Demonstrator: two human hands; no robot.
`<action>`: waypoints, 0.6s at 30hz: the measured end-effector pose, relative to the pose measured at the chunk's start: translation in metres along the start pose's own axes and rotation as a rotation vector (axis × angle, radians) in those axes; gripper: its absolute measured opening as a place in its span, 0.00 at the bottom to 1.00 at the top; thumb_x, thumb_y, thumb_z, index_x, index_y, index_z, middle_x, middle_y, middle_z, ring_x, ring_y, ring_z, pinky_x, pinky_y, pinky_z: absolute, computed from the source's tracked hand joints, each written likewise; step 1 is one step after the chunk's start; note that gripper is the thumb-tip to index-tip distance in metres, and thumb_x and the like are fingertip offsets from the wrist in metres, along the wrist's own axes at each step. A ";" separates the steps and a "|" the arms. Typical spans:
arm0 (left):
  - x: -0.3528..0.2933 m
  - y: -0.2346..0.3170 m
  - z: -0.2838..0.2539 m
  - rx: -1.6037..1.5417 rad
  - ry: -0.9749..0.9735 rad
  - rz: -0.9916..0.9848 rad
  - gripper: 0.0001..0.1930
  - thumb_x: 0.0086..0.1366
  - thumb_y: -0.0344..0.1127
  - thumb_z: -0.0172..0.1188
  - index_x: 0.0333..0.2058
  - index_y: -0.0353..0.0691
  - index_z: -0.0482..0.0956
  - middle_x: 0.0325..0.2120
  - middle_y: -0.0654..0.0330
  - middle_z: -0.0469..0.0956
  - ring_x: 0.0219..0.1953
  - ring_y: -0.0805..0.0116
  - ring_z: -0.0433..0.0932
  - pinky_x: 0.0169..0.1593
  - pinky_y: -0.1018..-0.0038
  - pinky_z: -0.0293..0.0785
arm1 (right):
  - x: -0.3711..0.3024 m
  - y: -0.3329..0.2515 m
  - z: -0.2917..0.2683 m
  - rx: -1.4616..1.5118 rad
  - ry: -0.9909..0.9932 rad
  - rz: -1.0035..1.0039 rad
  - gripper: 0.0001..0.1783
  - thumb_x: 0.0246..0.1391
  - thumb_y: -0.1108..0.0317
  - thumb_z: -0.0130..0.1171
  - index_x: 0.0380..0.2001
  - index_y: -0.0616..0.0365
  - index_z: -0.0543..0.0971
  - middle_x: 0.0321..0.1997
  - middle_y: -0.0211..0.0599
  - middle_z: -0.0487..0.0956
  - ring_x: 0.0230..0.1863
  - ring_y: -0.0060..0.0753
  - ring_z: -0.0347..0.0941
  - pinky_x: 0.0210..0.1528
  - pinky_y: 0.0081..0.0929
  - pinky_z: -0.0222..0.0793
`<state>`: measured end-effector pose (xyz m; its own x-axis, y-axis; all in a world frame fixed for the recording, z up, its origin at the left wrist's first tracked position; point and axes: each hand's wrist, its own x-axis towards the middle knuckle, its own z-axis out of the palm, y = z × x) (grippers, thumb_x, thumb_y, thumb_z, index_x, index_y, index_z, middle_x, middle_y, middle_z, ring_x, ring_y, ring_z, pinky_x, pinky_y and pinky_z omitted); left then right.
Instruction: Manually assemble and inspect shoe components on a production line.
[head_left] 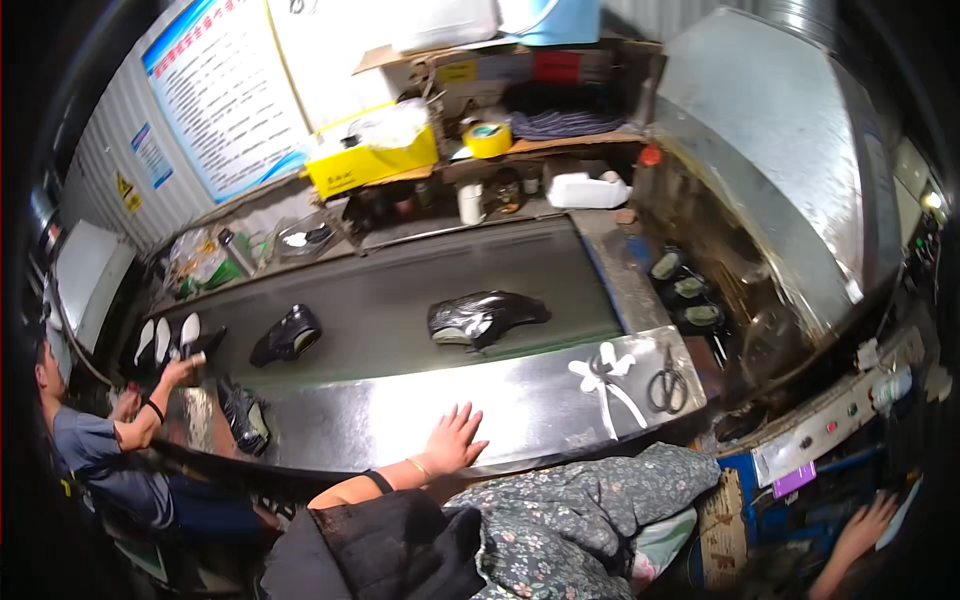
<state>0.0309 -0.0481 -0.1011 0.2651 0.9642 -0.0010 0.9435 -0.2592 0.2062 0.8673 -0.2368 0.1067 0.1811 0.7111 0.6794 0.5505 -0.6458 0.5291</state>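
My left hand [455,440] lies open with its fingers spread on the shiny metal ledge [350,412]. At the lower right, my right hand [868,525] reaches out over blue machinery, fingers stretched beside a pale, flat piece [900,515]; whether they touch it is unclear. Black-handled scissors [667,385] and white strips [607,390] lie on the ledge's right end. On the dark conveyor belt [385,300] beyond it sit a glossy black shoe [487,318] and another black shoe [288,336]. One more dark shoe [243,418] stands on the ledge's left part.
A co-worker [110,450] at far left handles shoes with pale soles [163,338]. Behind the belt are a yellow box [372,158], a tape roll [487,140] and a white jug [588,191]. A metal hood [765,130] and several shoes [690,290] occupy the right.
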 end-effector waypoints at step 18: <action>0.001 0.002 0.003 -0.084 0.081 -0.039 0.33 0.69 0.53 0.45 0.66 0.39 0.57 0.67 0.43 0.53 0.69 0.39 0.50 0.67 0.44 0.46 | 0.015 -0.573 -0.233 1.163 -0.604 -0.695 0.47 0.51 0.50 0.62 0.70 0.50 0.54 0.74 0.57 0.46 0.72 0.68 0.41 0.72 0.56 0.33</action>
<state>0.0337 -0.0479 -0.1040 0.2083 0.9757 0.0678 0.9320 -0.2191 0.2887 0.3643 0.0788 -0.0680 -0.2423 0.9702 0.0033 0.9416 0.2360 -0.2401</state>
